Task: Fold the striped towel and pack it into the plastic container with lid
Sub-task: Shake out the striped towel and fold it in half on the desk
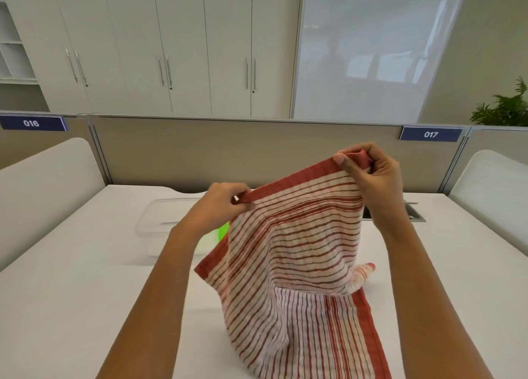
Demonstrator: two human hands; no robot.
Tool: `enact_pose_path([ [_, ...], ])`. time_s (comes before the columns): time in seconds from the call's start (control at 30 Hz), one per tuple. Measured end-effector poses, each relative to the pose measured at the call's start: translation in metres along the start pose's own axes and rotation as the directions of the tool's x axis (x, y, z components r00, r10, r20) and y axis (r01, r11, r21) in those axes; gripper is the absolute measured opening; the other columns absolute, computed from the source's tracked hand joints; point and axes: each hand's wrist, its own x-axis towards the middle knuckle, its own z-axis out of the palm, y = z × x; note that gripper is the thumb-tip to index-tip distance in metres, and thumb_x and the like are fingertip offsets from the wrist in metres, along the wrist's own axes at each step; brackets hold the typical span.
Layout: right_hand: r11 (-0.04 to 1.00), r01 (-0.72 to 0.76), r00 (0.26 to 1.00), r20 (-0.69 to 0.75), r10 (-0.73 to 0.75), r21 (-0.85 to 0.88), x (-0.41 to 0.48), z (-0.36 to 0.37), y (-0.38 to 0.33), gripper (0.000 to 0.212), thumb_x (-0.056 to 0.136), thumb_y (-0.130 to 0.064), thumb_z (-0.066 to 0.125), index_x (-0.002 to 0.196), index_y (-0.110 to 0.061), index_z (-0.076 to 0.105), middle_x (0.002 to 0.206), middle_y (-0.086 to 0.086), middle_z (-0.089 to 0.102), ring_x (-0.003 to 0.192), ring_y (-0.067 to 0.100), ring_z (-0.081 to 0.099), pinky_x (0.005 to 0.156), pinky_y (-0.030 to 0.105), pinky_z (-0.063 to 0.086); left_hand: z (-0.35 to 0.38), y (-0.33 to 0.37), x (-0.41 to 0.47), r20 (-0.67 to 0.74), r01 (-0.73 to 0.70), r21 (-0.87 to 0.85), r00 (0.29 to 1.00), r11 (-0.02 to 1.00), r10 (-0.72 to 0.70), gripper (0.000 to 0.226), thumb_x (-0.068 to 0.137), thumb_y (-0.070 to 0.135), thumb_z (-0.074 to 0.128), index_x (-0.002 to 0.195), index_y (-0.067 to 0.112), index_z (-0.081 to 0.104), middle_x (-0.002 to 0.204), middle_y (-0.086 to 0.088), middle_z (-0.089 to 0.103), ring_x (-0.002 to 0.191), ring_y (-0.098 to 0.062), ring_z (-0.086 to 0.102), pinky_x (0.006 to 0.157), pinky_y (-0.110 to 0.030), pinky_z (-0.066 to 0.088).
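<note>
**Towel lifted by top hem, pre-fold**

Plastic container [160, 218] sits far left on the white table [71, 307], clear lid on, partly hidden behind the left forearm. Left hand [220, 204] pinches the red hem of the striped towel [300, 264]; right hand [371, 175] is clamped on the opp. corner, held higher, so the hem slopes up to the right. Probable reason: letting the cloth hang to shake out wrinkles. Lower part drapes on the table. Table edges lie well clear; ample room both sides for laying flat.
</note>
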Motion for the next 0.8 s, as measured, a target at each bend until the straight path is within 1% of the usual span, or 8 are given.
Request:
enact_pose_path([
  [0.3,0.999,0.025,0.973,-0.228,-0.033,-0.035,0.0,-0.042,-0.008,0.007,0.073,-0.04,0.071,0.079,-0.037,0.067,0.073,-0.022,0.068,0.073,0.0,0.067,0.062,0.015,0.057,-0.047,-0.081,-0.049,-0.171,0.357,-0.024,0.919,0.934,-0.356,0.004,0.073,0.024,0.075,0.075,0.027,0.074,0.062,0.005,0.069,0.064,-0.016,0.06,0.059,-0.023,0.046],
  [0.4,1.0,-0.007,0.972,-0.234,0.001,-0.023,-0.004,-0.054,-0.01,0.006,0.076,-0.033,0.072,0.08,-0.034,0.068,0.074,-0.019,0.069,0.074,0.002,0.068,0.062,0.017,0.058,-0.062,-0.092,-0.06,-0.301,0.318,-0.207,0.879,0.925,-0.37,0.007,0.075,0.017,0.074,0.079,0.023,0.074,0.046,0.015,0.061,0.049,-0.003,0.054,0.046,-0.004,0.038],
  [0.47,1.0,-0.013,0.98,-0.197,0.011,-0.011,-0.007,-0.062,-0.014,0.005,0.076,-0.028,0.073,0.079,-0.031,0.069,0.074,-0.016,0.07,0.074,0.003,0.068,0.06,0.018,0.057,-0.071,-0.088,-0.066,-0.356,0.178,-0.434,0.866,0.883,-0.35,0.013,0.077,0.008,0.07,0.085,0.018,0.073,0.053,0.02,0.067,0.054,0.008,0.058,0.055,0.001,0.042],
  [0.6,0.972,-0.032,0.998,-0.044,0.043,0.233,-0.01,-0.084,-0.024,0.014,0.073,-0.037,0.071,0.085,-0.029,0.068,0.076,-0.013,0.068,0.076,0.005,0.069,0.063,0.02,0.059,-0.101,-0.071,-0.074,-0.357,-0.142,-0.778,0.901,0.612,-0.245,0.023,0.068,0.034,0.075,0.087,0.019,0.073,0.08,0.011,0.075,0.08,-0.007,0.07,0.08,-0.031,0.059],
  [0.67,0.905,-0.052,0.998,0.054,0.033,0.422,-0.01,-0.09,-0.027,0.017,0.077,-0.037,0.068,0.092,-0.029,0.066,0.078,-0.012,0.068,0.074,0.005,0.068,0.062,0.02,0.059,-0.115,-0.066,-0.074,-0.259,-0.21,-0.921,0.959,0.328,-0.116,0.038,0.075,0.041,0.069,0.099,0.012,0.066,0.096,-0.004,0.074,0.094,-0.025,0.07,0.084,-0.052,0.053],
  [0.73,0.88,-0.085,0.996,0.061,0.063,0.467,-0.007,-0.088,-0.022,0.013,0.08,-0.033,0.063,0.092,-0.029,0.065,0.074,-0.012,0.068,0.067,0.004,0.067,0.058,0.02,0.058,-0.111,-0.061,-0.066,-0.089,-0.091,-0.995,0.995,-0.041,-0.033,0.048,0.09,0.038,0.052,0.116,-0.003,0.054,0.117,-0.025,0.065,0.114,-0.041,0.058,0.094,-0.066,0.039],
  [0.77,0.92,-0.113,0.993,0.022,0.113,0.375,-0.005,-0.083,-0.017,0.012,0.079,-0.031,0.063,0.09,-0.028,0.066,0.072,-0.011,0.069,0.065,0.004,0.067,0.056,0.02,0.058,-0.106,-0.058,-0.06,-0.021,-0.019,-1.0,0.994,0.02,-0.107,0.051,0.092,0.04,0.048,0.119,-0.003,0.053,0.121,-0.027,0.061,0.118,-0.041,0.055,0.097,-0.066,0.038],
  [0.8,0.975,-0.148,0.986,-0.057,0.159,0.167,-0.003,-0.076,-0.012,0.012,0.076,-0.031,0.067,0.088,-0.028,0.067,0.072,-0.011,0.069,0.065,0.005,0.067,0.056,0.02,0.056,-0.101,-0.059,-0.053,-0.002,0.045,-0.981,0.972,0.191,-0.236,0.047,0.089,0.041,0.053,0.116,0.002,0.059,0.117,-0.022,0.065,0.109,-0.033,0.064,0.093,-0.058,0.048],
])
